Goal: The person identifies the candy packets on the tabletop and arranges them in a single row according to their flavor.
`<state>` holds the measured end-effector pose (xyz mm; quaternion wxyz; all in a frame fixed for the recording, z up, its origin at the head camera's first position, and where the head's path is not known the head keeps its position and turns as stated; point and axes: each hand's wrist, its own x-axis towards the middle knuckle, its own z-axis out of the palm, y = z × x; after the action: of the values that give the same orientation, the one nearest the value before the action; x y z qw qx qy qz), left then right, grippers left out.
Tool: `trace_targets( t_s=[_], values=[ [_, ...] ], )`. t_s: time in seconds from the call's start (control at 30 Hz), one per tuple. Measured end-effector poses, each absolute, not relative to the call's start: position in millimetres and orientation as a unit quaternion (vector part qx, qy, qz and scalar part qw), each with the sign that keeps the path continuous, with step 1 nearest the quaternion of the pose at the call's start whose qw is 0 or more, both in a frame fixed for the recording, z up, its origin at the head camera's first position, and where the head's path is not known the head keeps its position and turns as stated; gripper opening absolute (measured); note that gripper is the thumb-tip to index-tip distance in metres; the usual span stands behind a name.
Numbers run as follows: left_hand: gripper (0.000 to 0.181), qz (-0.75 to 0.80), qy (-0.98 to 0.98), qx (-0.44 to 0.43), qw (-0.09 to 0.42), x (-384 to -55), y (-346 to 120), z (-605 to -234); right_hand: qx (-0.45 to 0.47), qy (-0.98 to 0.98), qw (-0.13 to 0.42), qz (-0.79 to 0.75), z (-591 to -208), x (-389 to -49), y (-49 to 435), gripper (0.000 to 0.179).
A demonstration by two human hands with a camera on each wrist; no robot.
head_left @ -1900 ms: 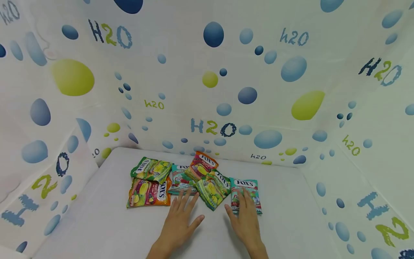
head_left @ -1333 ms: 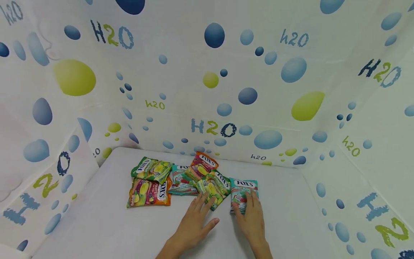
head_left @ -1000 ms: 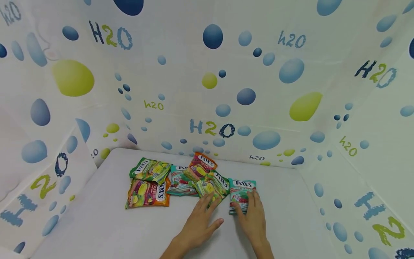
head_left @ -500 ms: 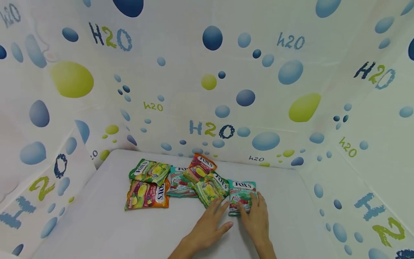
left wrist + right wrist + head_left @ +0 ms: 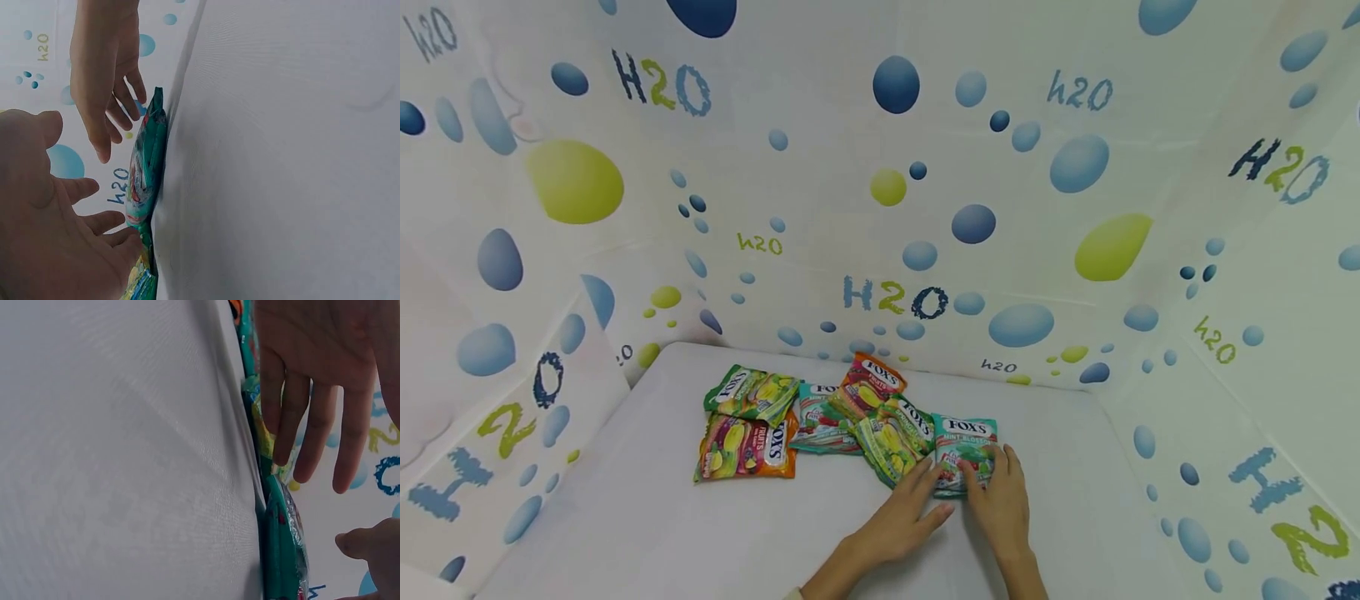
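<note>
The teal FOX'S mint candy bag (image 5: pixel 964 430) lies flat at the right end of the group. My right hand (image 5: pixel 1002 504) hovers over its lower right part, with fingers and thumb relaxed and holding nothing. The left wrist view shows air between that hand (image 5: pixel 103 56) and the bag (image 5: pixel 147 156). My left hand (image 5: pixel 897 518) is at the near left corner of the same bag, its fingers stretched out beside the green candy bag (image 5: pixel 887 446). In the right wrist view the left hand's fingers (image 5: pixel 322 419) point downward over the bags.
Behind and left of the hands lie a second teal bag (image 5: pixel 820 425) and an orange-red fruits bag (image 5: pixel 868 383). Further left, a green bag (image 5: pixel 752 392) overlaps another orange fruits bag (image 5: pixel 745 450). Printed sheet walls (image 5: pixel 820 183) enclose the white table (image 5: pixel 647 533).
My left hand has moved right, from the second teal bag past the green bag to the right-end teal bag. My right hand has shifted slightly right. The bags lie much as before.
</note>
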<state>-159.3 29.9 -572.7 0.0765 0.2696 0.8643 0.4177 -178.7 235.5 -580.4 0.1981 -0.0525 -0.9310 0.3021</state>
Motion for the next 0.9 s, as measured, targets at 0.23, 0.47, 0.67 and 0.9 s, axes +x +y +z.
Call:
trace_targets(
  t_s=[0.23,0.47,0.67,0.9],
  values=[
    [0.076,0.437,0.855,0.256,0.109,-164,37,-578,-0.074,-0.933,0.191,0.296,-580,-179,236,0.068],
    [0.073,0.48,0.835,0.239,0.121,-175,41,-579,-0.1,-0.93,0.175,0.307,-582,-186,245,0.067],
    [0.069,0.513,0.817,0.238,0.112,-183,45,-584,-0.122,-0.922,0.174,0.325,-582,-193,253,0.063],
    [0.07,0.543,0.806,0.208,0.106,-186,50,-584,-0.132,-0.912,0.139,0.362,-578,-197,257,0.059]
  ],
)
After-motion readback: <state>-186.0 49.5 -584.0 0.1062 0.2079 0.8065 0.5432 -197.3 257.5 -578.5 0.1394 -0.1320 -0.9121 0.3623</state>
